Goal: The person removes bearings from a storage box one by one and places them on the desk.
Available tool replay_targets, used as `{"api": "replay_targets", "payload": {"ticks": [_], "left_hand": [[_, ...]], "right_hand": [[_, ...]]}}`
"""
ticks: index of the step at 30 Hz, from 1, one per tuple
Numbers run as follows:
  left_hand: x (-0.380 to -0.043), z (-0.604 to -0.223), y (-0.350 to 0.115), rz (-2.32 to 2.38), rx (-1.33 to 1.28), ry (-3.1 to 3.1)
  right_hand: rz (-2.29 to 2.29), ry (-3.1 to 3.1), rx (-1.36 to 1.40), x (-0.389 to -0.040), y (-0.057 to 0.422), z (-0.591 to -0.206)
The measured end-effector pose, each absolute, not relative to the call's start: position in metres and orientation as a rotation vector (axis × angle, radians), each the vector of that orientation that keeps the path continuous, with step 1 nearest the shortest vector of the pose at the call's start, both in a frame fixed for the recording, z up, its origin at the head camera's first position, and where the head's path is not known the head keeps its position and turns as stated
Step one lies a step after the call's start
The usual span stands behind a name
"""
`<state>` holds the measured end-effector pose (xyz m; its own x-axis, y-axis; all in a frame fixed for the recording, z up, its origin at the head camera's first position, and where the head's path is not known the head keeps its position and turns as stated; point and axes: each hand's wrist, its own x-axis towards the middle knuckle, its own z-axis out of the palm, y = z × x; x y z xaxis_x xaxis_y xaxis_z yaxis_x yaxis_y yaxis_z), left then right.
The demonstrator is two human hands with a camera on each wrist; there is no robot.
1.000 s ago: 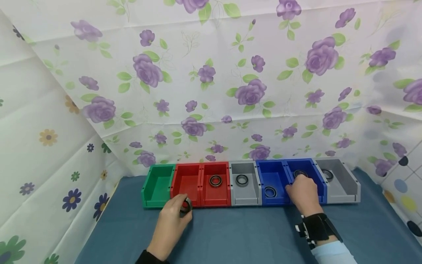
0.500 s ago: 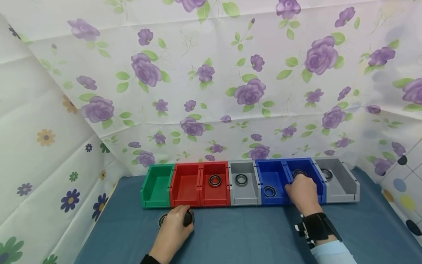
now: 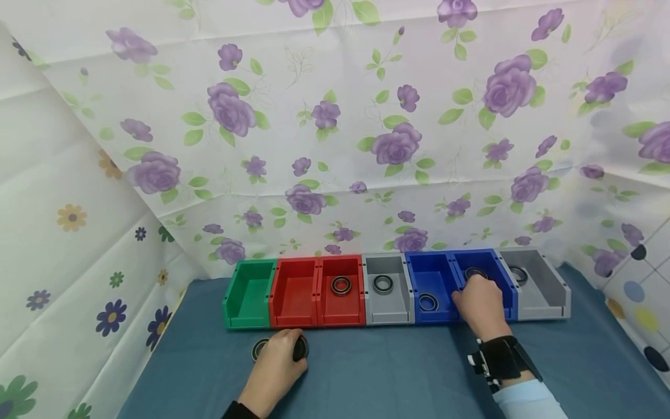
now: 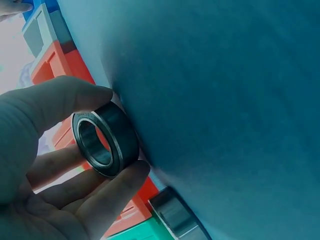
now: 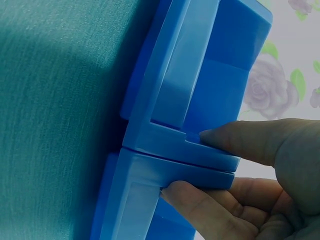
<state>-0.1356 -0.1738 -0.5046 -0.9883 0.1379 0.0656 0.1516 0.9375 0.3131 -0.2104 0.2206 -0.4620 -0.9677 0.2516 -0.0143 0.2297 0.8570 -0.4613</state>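
My left hand (image 3: 273, 370) grips a dark ball bearing (image 3: 300, 348) between thumb and fingers, close over the cloth in front of the left red bin (image 3: 295, 291). In the left wrist view this bearing (image 4: 105, 141) stands on edge, its bore showing. A second bearing (image 3: 259, 349) lies on the cloth, partly behind the hand. At the right, my right hand (image 3: 480, 306) pinches the adjoining walls of the left blue bin (image 3: 434, 273) and the right blue bin (image 3: 509, 302). In the right wrist view the thumb (image 5: 240, 137) and fingers (image 5: 195, 205) straddle those walls.
The bins stand in one row against a flowered curtain (image 3: 314, 145). A green bin (image 3: 251, 291) is at the left end, a grey bin (image 3: 544, 285) at the right. Single bearings lie in the right red bin (image 3: 356, 308), middle grey bin (image 3: 395, 311), both blue bins and the right grey bin.
My left hand has drawn slightly back from the red bin's front, and its bearing has turned more edge-on. The second bearing has come into view beside it. My right hand has stayed still.
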Motion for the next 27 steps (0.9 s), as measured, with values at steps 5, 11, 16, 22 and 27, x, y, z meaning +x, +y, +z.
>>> {"api": "replay_targets", "payload": {"ticks": [5, 11, 16, 22, 27], "left_hand": [[-0.1377, -0.5013, -0.1725, -0.491, -0.226, -3.099], [-0.1403, -0.5017, -0.173, -0.489, -0.23, -3.145], [-0.1424, -0.5025, -0.1728, -0.486, -0.221, -3.169], [-0.1424, -0.4996, -0.1722, -0.503, -0.219, -3.196], [-0.1424, -0.4965, -0.171, -0.492, -0.228, -3.21]], "right_hand": [[0.735, -2.982, -0.39, -0.2102, 0.2207, -0.4616], [0.734, -2.991, -0.405, -0.2101, 0.2202, -0.4615], [0.73, -2.989, -0.408, -0.2106, 0.2205, -0.4613], [0.74, -2.991, -0.412, -0.211, 0.221, -0.4614], [0.748, -2.994, -0.425, -0.2109, 0.2208, -0.4617]]}}
